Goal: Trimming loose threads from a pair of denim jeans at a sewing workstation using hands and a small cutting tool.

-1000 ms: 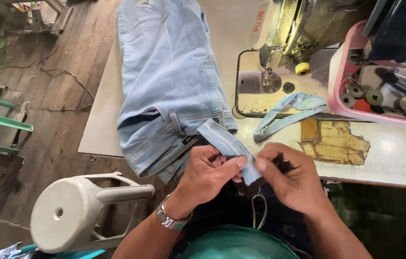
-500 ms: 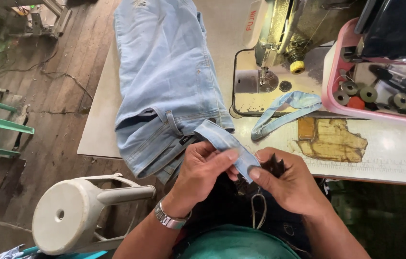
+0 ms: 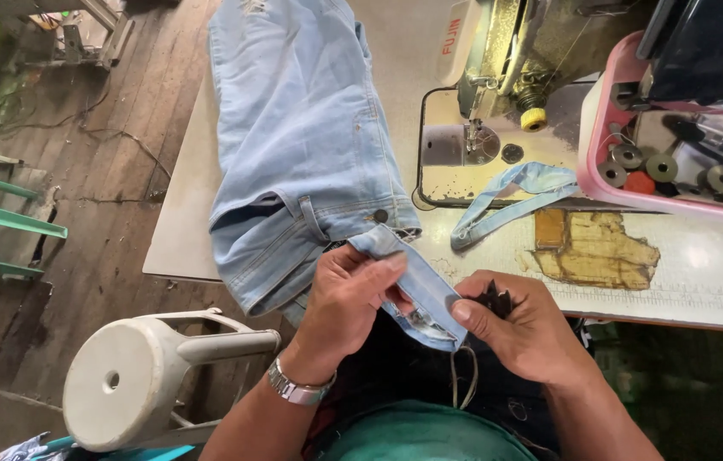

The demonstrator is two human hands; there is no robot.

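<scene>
Head view looks down on pale blue jeans (image 3: 293,145) spread lengthwise on the sewing table (image 3: 703,265), running away from both hands, waist end nearest. From that waist a denim waistband flap (image 3: 417,286) slants down toward the right hand, its long axis diagonal between the two hands. Left hand (image 3: 349,303) pinches the flap's upper part; right hand (image 3: 519,329) grips its lower end and a small dark tool (image 3: 496,299). Beyond the right hand lies a loose denim strip (image 3: 511,201).
</scene>
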